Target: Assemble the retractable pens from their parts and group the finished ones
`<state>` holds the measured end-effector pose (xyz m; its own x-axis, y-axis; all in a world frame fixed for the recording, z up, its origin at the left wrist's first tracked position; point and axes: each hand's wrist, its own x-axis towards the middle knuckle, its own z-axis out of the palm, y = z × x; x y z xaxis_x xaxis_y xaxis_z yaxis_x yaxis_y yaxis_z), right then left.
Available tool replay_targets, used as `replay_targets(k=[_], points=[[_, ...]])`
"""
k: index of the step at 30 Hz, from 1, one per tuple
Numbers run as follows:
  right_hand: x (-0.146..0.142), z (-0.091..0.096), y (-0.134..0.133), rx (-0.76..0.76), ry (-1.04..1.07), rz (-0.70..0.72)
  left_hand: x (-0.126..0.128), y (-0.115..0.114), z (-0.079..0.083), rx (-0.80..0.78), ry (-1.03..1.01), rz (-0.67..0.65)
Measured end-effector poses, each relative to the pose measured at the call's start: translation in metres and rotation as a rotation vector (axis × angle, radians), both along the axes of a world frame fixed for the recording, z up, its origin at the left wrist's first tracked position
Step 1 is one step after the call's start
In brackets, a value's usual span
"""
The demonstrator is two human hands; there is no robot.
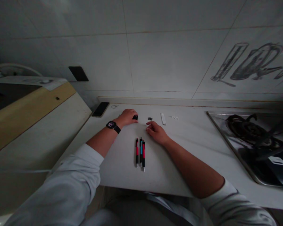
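Note:
My left hand (128, 117), with a black watch on its wrist, rests on the white counter with its fingers curled around small black pieces (135, 117); their exact kind is too small to tell. To its right, my right hand (155, 131) is held low over the counter, fingers loosely bent and a gap between thumb and forefinger, nothing visible in it. Nearer to me lie two red-and-black pens (137, 152) and a blue-and-black pen (141, 150), side by side. Beyond my right hand are more small black pieces (150, 119) and several thin white tubes (163, 119).
Small white pieces (174, 117) lie right of the tubes. A phone (101, 109) and a small ring-shaped item (114, 106) are at the back left. A gas stove (250, 135) borders the right side, a large pale appliance (37, 131) the left. A tiled wall (160, 62) rises behind.

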<state>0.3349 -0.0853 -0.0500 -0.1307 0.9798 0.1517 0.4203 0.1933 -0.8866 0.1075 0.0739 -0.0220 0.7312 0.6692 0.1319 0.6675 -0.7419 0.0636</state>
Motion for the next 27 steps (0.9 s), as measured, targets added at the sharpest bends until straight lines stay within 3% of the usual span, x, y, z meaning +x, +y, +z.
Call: replay_targets(k=[9,14,18,23,27], points=[[0.001,0.001,-0.001,0.002,-0.034,0.008,0.0,-0.01,0.013,-0.02,-0.025,0.016],[0.002,0.001,-0.003,0.013,-0.077,0.019,0.007,-0.04,0.034,0.01,-0.182,-0.035],[0.003,0.01,-0.012,0.028,-0.156,0.137,0.022,-0.074,0.042,-0.011,-0.449,-0.002],[0.0,0.036,-0.031,-0.032,-0.315,0.391,0.036,-0.108,0.022,-0.099,-0.652,0.052],[-0.007,0.05,-0.042,-0.081,-0.418,0.495,0.036,-0.119,0.0,-0.031,-0.492,-0.026]])
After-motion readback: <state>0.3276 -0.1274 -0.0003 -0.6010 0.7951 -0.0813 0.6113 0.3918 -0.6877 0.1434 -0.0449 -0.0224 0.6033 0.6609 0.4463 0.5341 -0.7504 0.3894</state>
